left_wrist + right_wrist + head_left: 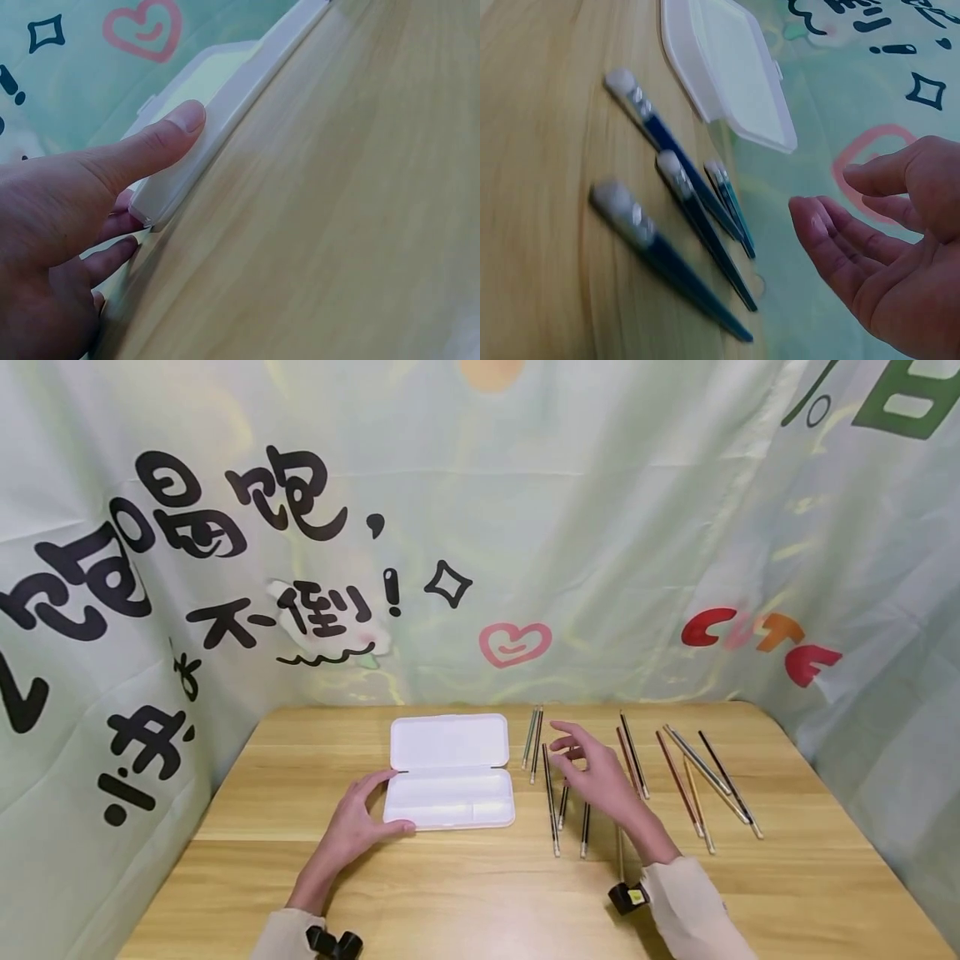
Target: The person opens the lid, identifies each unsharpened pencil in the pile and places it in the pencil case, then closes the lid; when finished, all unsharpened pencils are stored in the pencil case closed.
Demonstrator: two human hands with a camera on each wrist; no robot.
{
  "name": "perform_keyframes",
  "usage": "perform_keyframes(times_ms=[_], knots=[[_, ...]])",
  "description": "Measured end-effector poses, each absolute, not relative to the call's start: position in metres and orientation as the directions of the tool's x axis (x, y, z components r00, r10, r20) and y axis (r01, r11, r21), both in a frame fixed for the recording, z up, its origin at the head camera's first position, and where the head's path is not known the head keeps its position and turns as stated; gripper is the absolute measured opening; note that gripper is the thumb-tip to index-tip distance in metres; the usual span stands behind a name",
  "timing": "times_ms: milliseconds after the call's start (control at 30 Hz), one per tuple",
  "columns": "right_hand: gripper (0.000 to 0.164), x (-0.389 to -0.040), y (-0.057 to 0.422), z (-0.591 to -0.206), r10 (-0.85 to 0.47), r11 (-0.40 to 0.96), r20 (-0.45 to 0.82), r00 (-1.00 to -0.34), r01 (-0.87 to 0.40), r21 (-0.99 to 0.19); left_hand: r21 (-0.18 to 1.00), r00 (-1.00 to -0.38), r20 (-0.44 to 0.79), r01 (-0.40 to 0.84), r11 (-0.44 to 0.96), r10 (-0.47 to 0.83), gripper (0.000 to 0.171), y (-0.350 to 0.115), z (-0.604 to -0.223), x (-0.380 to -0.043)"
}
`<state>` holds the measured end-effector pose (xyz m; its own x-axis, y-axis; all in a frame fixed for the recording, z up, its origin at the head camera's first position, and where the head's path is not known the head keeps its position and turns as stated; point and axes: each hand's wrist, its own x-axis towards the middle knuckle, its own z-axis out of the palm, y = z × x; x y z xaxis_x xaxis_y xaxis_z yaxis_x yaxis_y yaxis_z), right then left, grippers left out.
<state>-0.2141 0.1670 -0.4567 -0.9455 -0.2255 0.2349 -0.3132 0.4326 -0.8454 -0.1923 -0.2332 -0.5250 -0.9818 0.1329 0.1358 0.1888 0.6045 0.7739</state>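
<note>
A white pencil case (450, 787) lies opened out on the table, its lid (448, 742) tipped back toward the cloth. My left hand (357, 823) holds the case by its left end. In the left wrist view the thumb of my left hand (67, 202) lies along the case's front side (195, 157), with fingers at the end. My right hand (596, 772) hovers above several dark pencils, fingers loosely bent and holding nothing. In the right wrist view my right hand (900, 255) is apart from the eraser-tipped pencils, including a dark pencil (679, 274).
Further right, several pencils lie loosely spread, among them a red pencil (678, 781), a yellow pencil (699, 806) and a black pencil (729, 781). Two pencils lie right beside the lid, one of them green (529, 739). A printed cloth (600, 543) hangs behind the wooden table (465, 893).
</note>
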Motion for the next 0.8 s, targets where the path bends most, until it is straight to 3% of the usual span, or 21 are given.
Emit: perform_keyframes(times_ms=[200, 533, 800], knots=[[0.042, -0.202, 0.192, -0.454, -0.209, 0.476, 0.290, -0.934, -0.357, -0.804, 0.780, -0.982, 0.138, 0.189, 0.596, 0.132, 0.094, -0.233, -0.526, -0.192], [0.030, -0.189, 0.257, -0.441, -0.065, 0.564, 0.379, -0.923, -0.347, -0.749, 0.755, -0.979, 0.157, 0.204, 0.623, 0.131, 0.092, -0.230, -0.527, -0.194], [0.031, -0.192, 0.313, -0.448, 0.134, 0.661, 0.415, -0.900, -0.231, -0.714, 0.756, -0.980, 0.152, 0.198, 0.624, 0.126, 0.093, -0.231, -0.527, -0.193]])
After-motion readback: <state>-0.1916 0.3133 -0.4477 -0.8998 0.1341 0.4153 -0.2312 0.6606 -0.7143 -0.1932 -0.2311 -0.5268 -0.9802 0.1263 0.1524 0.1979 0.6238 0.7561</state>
